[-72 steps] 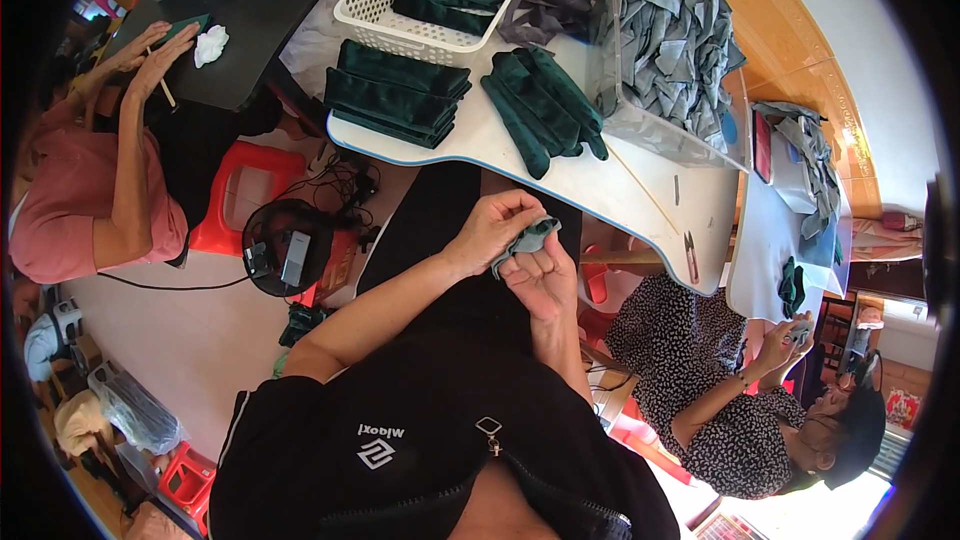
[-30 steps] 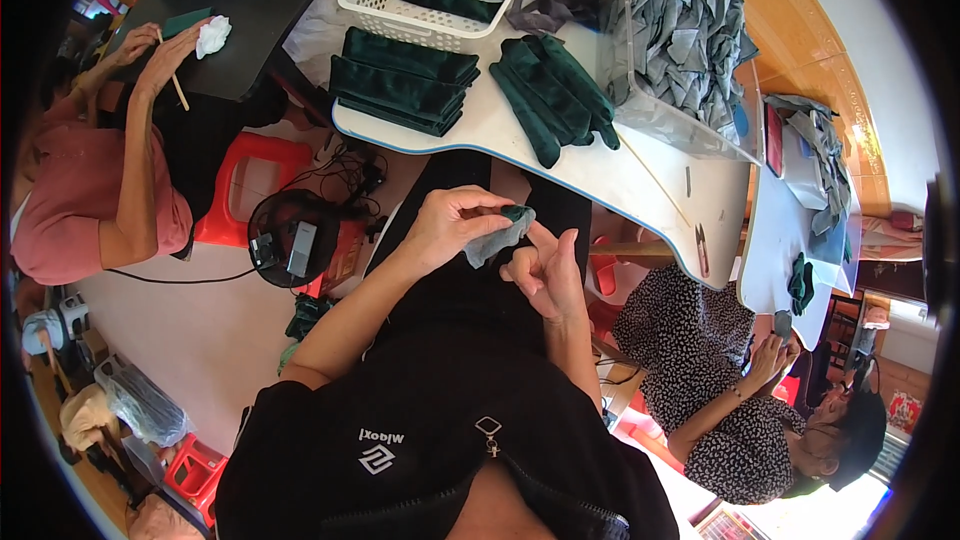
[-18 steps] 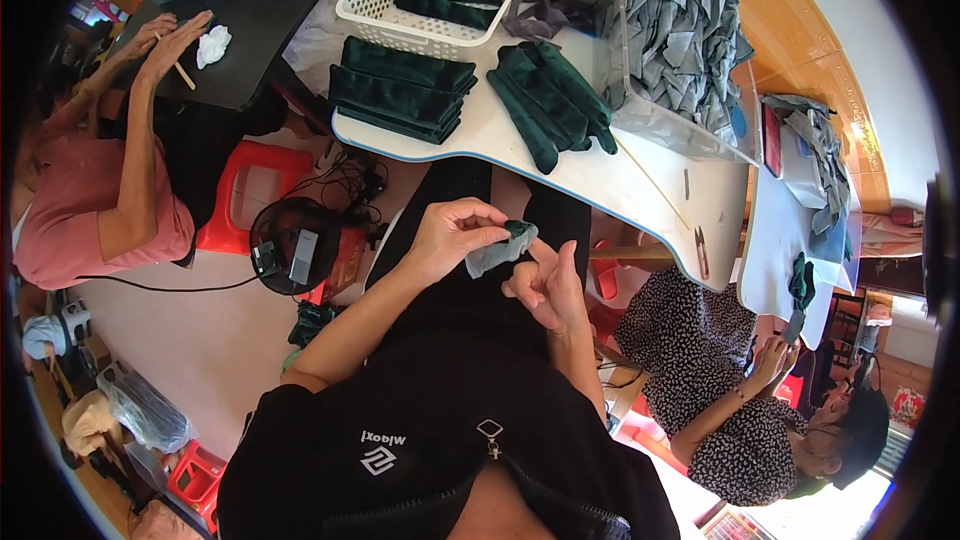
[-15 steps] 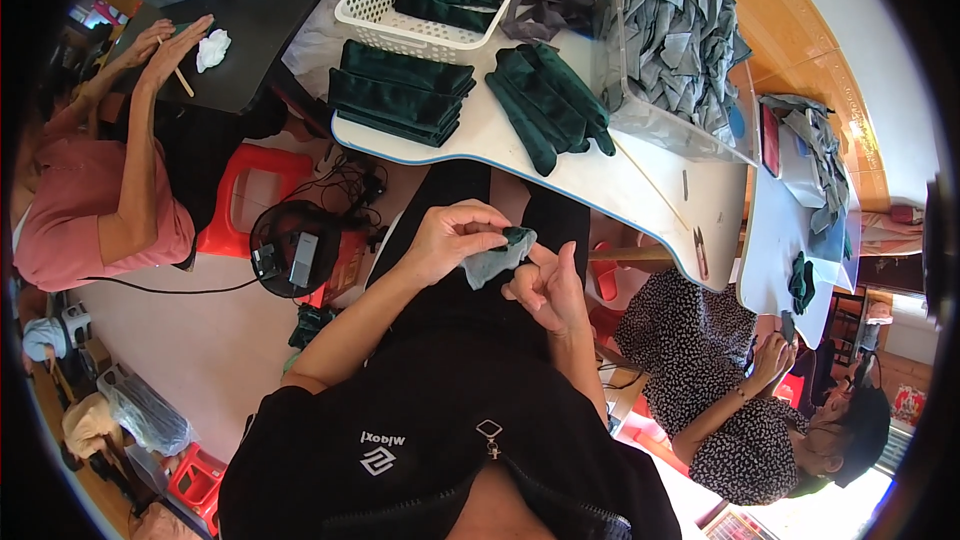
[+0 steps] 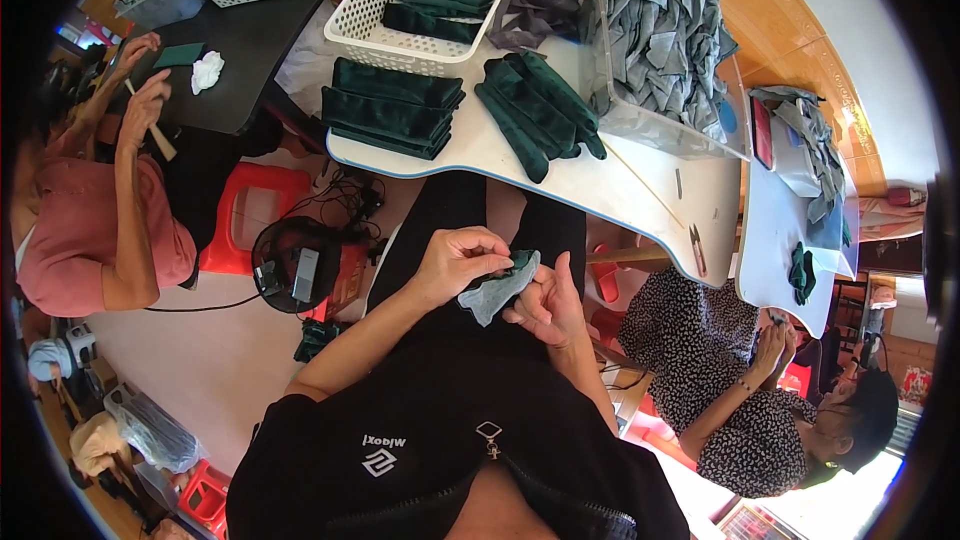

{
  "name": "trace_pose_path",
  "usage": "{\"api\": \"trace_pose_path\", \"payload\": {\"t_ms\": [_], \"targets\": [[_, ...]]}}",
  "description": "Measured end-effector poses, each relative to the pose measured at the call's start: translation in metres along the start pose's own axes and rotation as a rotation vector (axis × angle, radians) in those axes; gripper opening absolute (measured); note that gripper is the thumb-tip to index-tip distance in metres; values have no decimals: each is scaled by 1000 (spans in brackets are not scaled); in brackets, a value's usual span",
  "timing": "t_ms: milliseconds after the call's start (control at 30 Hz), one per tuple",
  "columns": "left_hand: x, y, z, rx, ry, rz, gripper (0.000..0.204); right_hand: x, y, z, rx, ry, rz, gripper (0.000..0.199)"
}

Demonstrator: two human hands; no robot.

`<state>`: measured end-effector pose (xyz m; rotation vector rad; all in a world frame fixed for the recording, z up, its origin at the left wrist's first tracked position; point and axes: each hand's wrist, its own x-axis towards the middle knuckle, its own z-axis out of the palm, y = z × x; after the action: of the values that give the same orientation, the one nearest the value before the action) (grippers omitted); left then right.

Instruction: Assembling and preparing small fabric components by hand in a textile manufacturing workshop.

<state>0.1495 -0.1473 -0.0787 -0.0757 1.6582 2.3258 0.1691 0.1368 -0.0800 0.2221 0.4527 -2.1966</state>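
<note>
Above my lap I hold a small piece of fabric (image 5: 490, 298), dark green velvet on top with a pale grey side spread below. My left hand (image 5: 458, 265) pinches its upper left part between thumb and fingers. At its right edge is my right hand (image 5: 552, 302), fingers curled against the cloth and thumb pointing up, apart from it. The fingertips behind the fabric are hidden. Beyond my hands, on the white table (image 5: 590, 185), lie a neat stack of green velvet pieces (image 5: 390, 108) and a looser fanned pile of green velvet (image 5: 540, 112).
A white basket (image 5: 400, 52) of green velvet and a clear bin (image 5: 665, 125) of grey strips stand at the back. Thread snips (image 5: 697, 250) and a thin stick (image 5: 645, 180) lie right. Co-workers sit left and right; a black fan (image 5: 292, 265) and red stool (image 5: 240, 205) are left.
The fabric has opened out, showing more of its grey side, and my hands have shifted slightly. The left co-worker has lifted their hands off the dark table, uncovering a green piece.
</note>
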Motion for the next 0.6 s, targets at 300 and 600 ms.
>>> {"api": "trace_pose_path", "payload": {"t_ms": [300, 600], "targets": [[-7, -29, 11, 5, -113, -84, 6, -31, -8, -32, 76, -75, 69, 120], [-22, -61, 38, -49, -247, -263, 6, -87, -19, -82, -21, -109, 184, 137]]}}
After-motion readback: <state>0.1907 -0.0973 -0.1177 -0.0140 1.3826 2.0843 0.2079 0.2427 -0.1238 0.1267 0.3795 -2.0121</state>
